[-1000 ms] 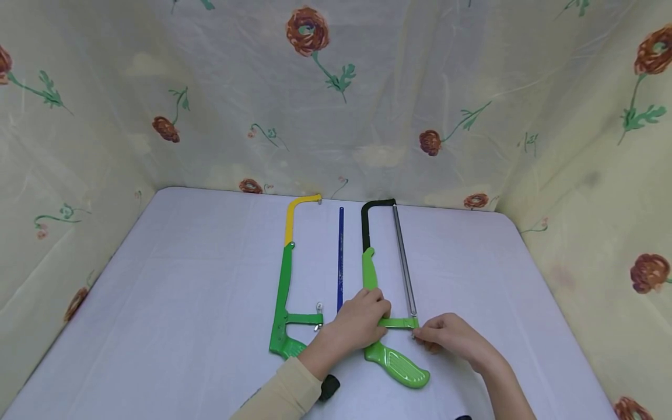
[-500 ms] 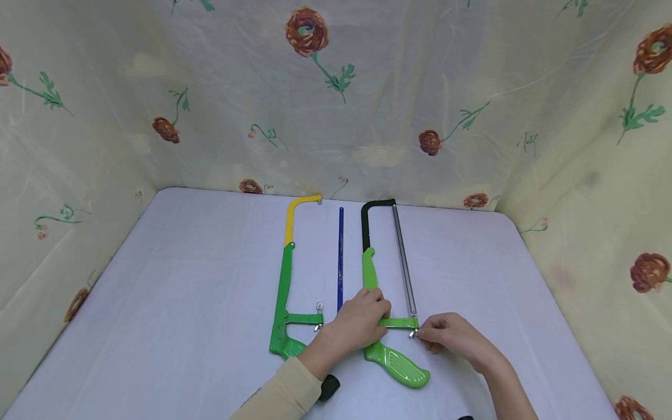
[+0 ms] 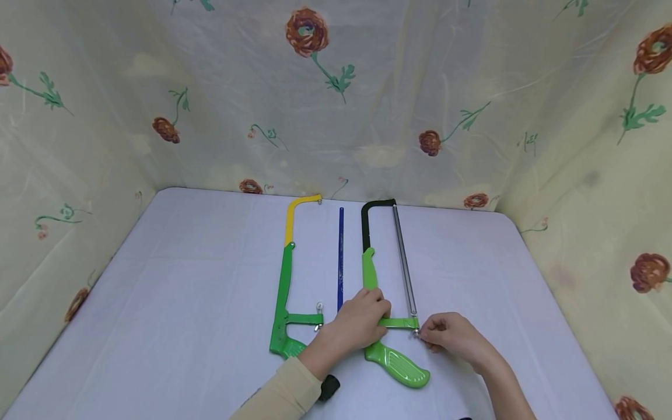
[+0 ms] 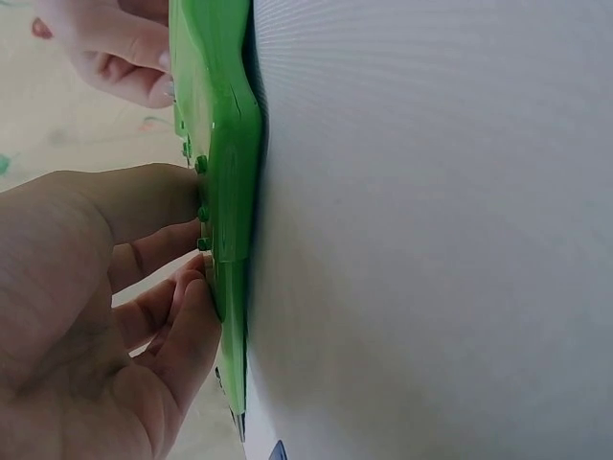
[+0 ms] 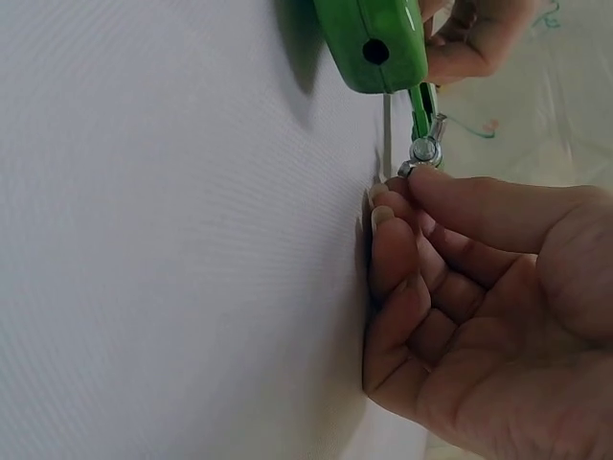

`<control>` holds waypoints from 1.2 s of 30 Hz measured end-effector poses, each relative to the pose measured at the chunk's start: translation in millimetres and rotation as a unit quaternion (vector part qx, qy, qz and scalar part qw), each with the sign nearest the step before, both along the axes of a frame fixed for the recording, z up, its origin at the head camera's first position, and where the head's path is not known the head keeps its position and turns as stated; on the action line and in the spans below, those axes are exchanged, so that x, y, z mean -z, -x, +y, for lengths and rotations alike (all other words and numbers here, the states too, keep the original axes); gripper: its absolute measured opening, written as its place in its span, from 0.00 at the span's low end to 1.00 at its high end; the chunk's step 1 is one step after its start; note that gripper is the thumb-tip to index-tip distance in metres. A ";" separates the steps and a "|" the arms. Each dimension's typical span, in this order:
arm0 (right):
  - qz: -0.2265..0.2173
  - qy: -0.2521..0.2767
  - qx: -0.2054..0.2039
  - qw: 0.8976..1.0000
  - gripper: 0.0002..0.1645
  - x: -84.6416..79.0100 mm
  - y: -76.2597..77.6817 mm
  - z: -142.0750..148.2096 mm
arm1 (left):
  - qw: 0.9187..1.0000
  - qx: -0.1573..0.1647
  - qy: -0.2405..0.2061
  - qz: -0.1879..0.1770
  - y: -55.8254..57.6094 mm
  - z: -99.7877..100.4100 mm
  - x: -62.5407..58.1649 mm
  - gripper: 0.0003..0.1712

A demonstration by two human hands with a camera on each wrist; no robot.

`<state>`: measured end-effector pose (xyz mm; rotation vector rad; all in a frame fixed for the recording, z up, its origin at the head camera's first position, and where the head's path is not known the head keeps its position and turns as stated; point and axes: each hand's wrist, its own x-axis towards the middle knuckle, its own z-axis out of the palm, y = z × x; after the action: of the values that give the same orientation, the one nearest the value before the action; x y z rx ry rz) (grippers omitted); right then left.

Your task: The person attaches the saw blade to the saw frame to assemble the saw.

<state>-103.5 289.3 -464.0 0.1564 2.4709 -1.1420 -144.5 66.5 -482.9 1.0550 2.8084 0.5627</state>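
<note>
A light-green hacksaw [image 3: 369, 268] with a black front bow lies flat on the white-covered table. Its grey blade [image 3: 404, 259] is fitted along the right side. My left hand [image 3: 357, 318] grips the frame just above the handle, thumb and fingers against the green edge in the left wrist view. At the rear end of the blade sits a metal wing nut [image 5: 426, 150]. The thumb and fingertip of my right hand [image 3: 454, 338] pinch one wing of it; the other fingers are curled near the cloth.
Left of my left hand lies a second hacksaw [image 3: 283, 280], dark green and yellow, with no blade fitted. A loose blue blade [image 3: 340, 256] lies between the two saws, its lower end hidden by my hand. Flowered cloth [image 3: 367, 116] hangs behind the table.
My right fingers have shifted slightly around the wing nut, and its wings now stand at a different angle. The left hand and both saws have stayed in place.
</note>
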 end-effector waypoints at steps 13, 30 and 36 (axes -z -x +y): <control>0.013 -0.027 -0.014 0.999 0.04 -1.1 -1.1 -4.8 | 1.000 -0.005 -0.001 -0.004 0.8 0.4 3.2 0.08; -0.005 -0.009 -0.050 0.999 0.11 -1.9 -1.1 -2.0 | 1.000 -0.005 0.001 -0.008 1.5 0.4 4.6 0.09; -0.013 0.000 -0.046 0.999 0.12 -2.4 -0.9 -1.7 | 1.000 -0.006 0.003 -0.010 2.4 1.4 6.4 0.09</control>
<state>-102.6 287.6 -461.7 0.0575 2.4281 -1.0951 -146.9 67.9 -489.2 1.0266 2.7981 0.5615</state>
